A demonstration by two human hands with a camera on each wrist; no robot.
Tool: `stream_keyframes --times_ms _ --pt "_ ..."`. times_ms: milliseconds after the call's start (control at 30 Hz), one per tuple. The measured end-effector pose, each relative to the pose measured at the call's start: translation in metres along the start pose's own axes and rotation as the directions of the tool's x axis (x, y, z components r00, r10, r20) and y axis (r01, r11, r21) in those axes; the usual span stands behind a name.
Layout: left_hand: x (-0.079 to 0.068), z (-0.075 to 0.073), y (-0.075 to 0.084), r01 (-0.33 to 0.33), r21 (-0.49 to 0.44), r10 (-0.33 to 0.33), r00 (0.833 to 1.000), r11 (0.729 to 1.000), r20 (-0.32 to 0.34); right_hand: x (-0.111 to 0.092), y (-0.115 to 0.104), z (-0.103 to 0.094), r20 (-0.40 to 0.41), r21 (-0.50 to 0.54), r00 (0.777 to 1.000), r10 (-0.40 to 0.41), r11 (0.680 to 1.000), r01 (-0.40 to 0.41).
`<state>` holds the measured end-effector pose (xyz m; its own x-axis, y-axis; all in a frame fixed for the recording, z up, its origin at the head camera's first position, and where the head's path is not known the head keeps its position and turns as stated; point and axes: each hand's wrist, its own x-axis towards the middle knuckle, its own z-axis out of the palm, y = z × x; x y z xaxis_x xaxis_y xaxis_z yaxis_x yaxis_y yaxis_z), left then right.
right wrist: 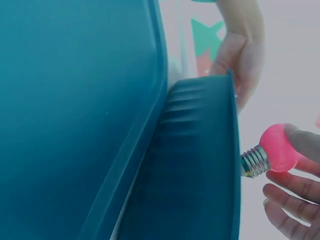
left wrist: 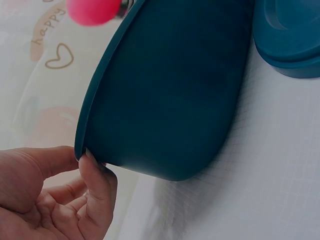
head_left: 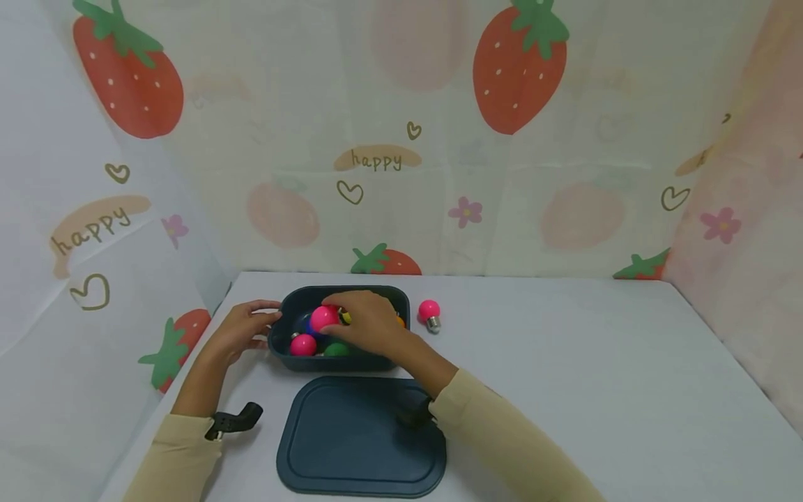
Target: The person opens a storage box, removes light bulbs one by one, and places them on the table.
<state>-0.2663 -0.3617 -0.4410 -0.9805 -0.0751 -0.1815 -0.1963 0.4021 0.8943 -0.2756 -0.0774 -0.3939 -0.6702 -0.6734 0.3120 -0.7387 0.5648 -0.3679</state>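
Observation:
My left hand (head_left: pixel 241 331) pinches the left end of the dark blue container (head_left: pixel 341 364) between thumb and fingers at the rim. Above the container's opening, my right hand (head_left: pixel 371 322) holds a pink light bulb (head_left: pixel 323 318) by its round part. In the right wrist view the silver screw base of that bulb (right wrist: pixel 280 147) points toward the container's rim. Inside lie another pink bulb (head_left: pixel 303 344) and a green one (head_left: pixel 337 349), along with blue, yellow and orange pieces partly hidden by my right hand.
A pink bulb (head_left: pixel 429 311) lies on the white table just right of the container. The dark blue lid (head_left: pixel 361 438) lies flat in front of the container, under my right forearm. Strawberry-print cloth (head_left: pixel 389 209) walls off the back and both sides.

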Motion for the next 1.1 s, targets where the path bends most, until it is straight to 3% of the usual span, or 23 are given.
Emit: stream_keyframes --times_ms 267,567,967,1100 --pt "0.001 0.001 -0.001 -0.003 -0.01 0.003 1.0 1.0 0.008 -0.021 0.004 -0.011 -0.072 0.086 0.997 0.019 0.996 -0.013" --pt "0.003 0.0 -0.001 -0.006 -0.014 0.007 1.0 1.0 0.022 -0.041 0.007 -0.023 -0.092 0.154 0.995 0.042 0.988 -0.027" --pt "0.002 -0.002 0.003 -0.007 -0.019 0.007 1.0 1.0 0.021 -0.052 0.02 -0.04 -0.117 0.256 0.986 0.121 0.963 -0.088" --pt "0.001 -0.002 0.001 0.002 -0.023 -0.002 1.0 1.0 0.02 -0.054 0.026 -0.043 -0.146 0.268 0.982 0.117 0.961 -0.075"
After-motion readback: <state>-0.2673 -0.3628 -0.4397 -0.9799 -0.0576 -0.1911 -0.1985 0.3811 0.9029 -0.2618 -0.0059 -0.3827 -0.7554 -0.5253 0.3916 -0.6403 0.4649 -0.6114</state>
